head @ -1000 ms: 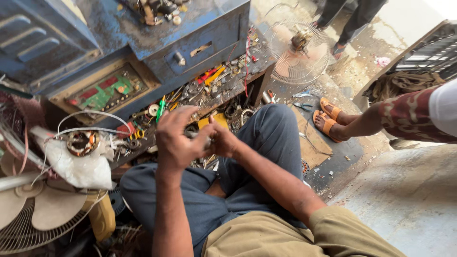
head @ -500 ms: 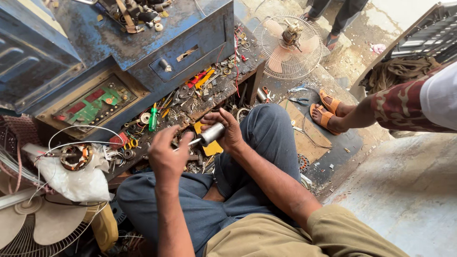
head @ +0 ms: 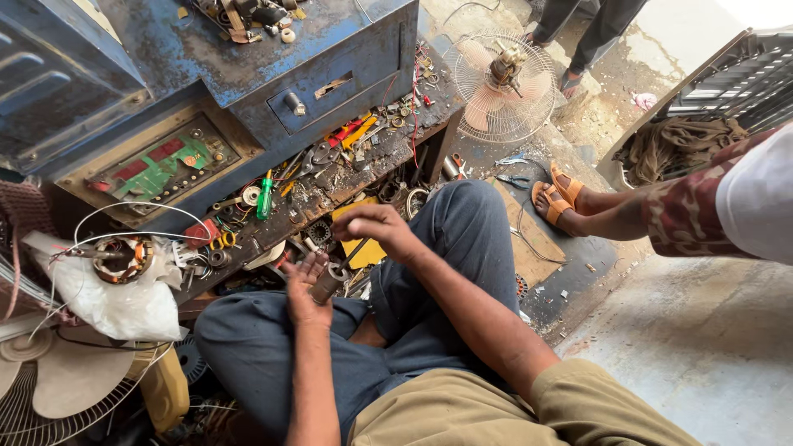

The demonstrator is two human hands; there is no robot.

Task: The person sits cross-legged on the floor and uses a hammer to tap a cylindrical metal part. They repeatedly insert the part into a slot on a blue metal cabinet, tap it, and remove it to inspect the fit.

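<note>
My left hand (head: 304,291) is palm up over my lap and holds a short grey metal cylinder (head: 327,284). Just above and to the right, my right hand (head: 376,228) is closed on a thin dark tool (head: 355,250) whose tip slants down toward the cylinder. Both hands hover over my blue-trousered knees, in front of a low cluttered workbench (head: 330,186).
The workbench carries a green screwdriver (head: 264,198), red and yellow tools (head: 351,132) and small parts. Behind it stands a blue metal cabinet (head: 273,58) with a circuit board (head: 165,161). A wound motor stator (head: 124,258) lies at left, a fan guard (head: 504,83) at the back. Another person's sandalled feet (head: 555,194) are at right.
The cylinder has passed from my right hand down into my left hand. Both hands have dropped closer to my lap, and my right hand now holds the thin tool.
</note>
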